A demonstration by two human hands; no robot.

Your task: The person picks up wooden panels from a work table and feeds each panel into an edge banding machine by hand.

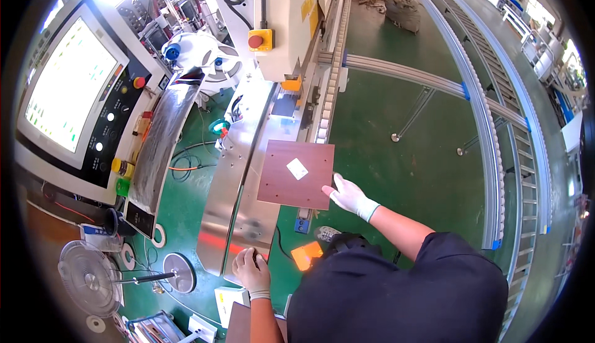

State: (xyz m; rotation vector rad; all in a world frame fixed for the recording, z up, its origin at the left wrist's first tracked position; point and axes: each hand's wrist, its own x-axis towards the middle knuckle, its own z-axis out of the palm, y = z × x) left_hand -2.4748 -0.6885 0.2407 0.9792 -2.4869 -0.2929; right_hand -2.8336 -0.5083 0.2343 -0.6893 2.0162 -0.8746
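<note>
A square reddish-brown board (pixel 297 185), with small holes and a white label (pixel 297 169) on top, lies on the metal machine bed (pixel 217 219) and overhangs its right side. My right hand (pixel 352 198), in a white glove, grips the board's right edge near the front corner, thumb on top; the fingers beneath are hidden. At the near end of the bed is my gloved left hand (pixel 251 272). Its fingers are curled together over the metal, and whatever lies under them is hidden. A dark slot runs lengthwise along the bed.
A control panel with a lit screen (pixel 69 86) stands at left. Beyond the board rises a machine head with a red stop button (pixel 255 42). A fan (pixel 90 279) stands low at left. Conveyor rails (pixel 480 104) run along the right. Another brown board (pixel 238 324) sits below my left hand.
</note>
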